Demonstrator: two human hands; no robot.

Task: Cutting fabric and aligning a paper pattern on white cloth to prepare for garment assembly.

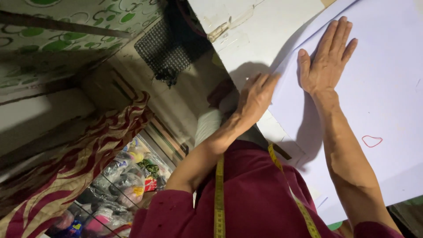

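A large pale lavender sheet [387, 88] lies on a white tabletop [255, 35]. My right hand [328, 61] rests flat on the sheet, palm down and fingers spread. At the sheet's left edge, my left hand [257, 94] touches the border with its fingers curled over it; I cannot tell whether it pinches the edge. A small red loop [372, 141] sits on the sheet beside my right forearm. A yellow measuring tape [219, 198] hangs over my maroon top.
A red and cream patterned cloth [88, 163] hangs at the left. Below it is a wire rack of packaged goods [119, 185]. A black mesh piece [169, 48] lies past the table's edge, next to a green-patterned surface [66, 26].
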